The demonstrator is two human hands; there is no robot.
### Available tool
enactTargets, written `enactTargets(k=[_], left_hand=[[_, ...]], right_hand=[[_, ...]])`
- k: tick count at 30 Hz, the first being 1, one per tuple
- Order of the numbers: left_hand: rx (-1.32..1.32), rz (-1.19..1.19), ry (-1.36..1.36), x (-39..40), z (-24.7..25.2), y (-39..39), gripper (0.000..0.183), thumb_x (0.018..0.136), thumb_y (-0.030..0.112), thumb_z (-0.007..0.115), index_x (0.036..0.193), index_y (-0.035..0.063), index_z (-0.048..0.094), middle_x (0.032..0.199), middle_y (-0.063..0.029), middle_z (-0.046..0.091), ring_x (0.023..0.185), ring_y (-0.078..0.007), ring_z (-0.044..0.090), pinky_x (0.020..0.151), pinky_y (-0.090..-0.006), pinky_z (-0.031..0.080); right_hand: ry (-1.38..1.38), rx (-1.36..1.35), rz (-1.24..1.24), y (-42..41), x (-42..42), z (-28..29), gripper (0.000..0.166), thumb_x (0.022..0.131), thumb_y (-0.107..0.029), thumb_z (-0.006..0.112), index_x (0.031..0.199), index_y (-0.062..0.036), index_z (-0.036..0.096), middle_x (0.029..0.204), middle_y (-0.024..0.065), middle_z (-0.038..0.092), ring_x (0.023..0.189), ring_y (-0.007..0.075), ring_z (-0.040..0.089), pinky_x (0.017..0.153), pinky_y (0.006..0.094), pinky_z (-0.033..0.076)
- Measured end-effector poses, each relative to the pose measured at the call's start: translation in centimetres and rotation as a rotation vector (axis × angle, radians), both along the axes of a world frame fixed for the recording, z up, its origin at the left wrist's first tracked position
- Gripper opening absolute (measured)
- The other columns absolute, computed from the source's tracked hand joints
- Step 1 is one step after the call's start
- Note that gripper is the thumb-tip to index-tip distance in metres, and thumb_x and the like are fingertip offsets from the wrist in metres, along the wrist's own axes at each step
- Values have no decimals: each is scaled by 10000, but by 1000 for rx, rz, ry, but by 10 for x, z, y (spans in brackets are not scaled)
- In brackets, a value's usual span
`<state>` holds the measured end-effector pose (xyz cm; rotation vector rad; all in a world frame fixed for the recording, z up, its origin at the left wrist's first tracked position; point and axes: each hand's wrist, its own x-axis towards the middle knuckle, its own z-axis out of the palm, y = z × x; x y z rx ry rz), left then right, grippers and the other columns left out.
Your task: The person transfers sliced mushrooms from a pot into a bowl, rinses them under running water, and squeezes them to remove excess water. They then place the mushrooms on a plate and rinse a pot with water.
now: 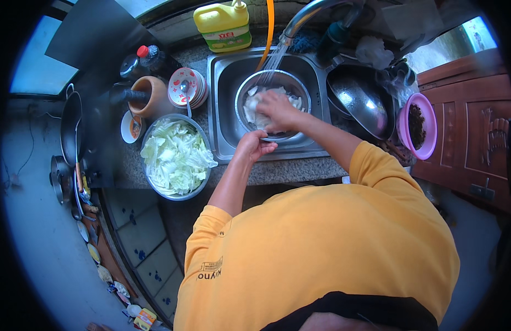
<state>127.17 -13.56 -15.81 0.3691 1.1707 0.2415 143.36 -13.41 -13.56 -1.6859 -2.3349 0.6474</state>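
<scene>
A stainless steel bowl (240, 108) sits in the metal sink (223, 124), holding pale white pieces of food (251, 105). Water streams (272, 62) from the faucet (299, 20) into it. My right hand (280, 108) reaches inside, its fingers among the pieces; whether they grip any is hidden. At the bowl's near rim, my left hand (255, 145) steadies it with the thumb on top and the fingers below. Left of the sink, a large basin (147, 176) is heaped with cut cabbage leaves (176, 157).
Stacked patterned bowls (179, 85) with a spoon (186, 89), a mortar (152, 99) and a small bowl (129, 128) crowd the left counter. A yellow detergent jug (224, 29) stands behind the sink. On the right are a wok (363, 99) and a pink basin (429, 124) with dark contents.
</scene>
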Motion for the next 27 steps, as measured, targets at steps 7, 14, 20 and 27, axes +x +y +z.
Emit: enactTargets(k=[7, 14, 20, 27], left_hand=[[18, -5, -39, -13, -3, 3, 209, 849, 56, 429, 987, -100, 448, 758, -215, 591, 606, -290, 637, 521, -319, 574], [30, 1, -17, -15, 0, -2, 241, 841, 51, 425, 1001, -129, 427, 769, -230, 584, 616, -303, 635, 528, -308, 571], [16, -19, -16, -21, -1, -3, 234, 846, 53, 417, 984, -136, 428, 763, -239, 588, 614, -303, 635, 528, -312, 570], [4, -32, 10, -16, 11, -10, 206, 848, 51, 424, 965, -118, 430, 773, -240, 591, 611, -307, 636, 530, -314, 575]], right_hand=[[-48, 50, -62, 4, 30, 10, 332, 706, -88, 634, 1037, -97, 620, 1326, 110, 409, 1256, 346, 331, 989, 490, 307], [7, 262, 270, 5, -5, -24, 273, 689, -190, 655, 949, -123, 607, 1129, 87, 526, 1124, 278, 444, 846, 464, 389], [120, 148, 95, 7, 16, 7, 310, 668, -25, 646, 971, -83, 608, 1146, 101, 531, 1160, 291, 422, 934, 436, 351], [-292, -45, -104, -21, 0, -6, 684, 659, -55, 664, 1289, -168, 423, 1358, 136, 330, 1206, 363, 369, 906, 453, 410]])
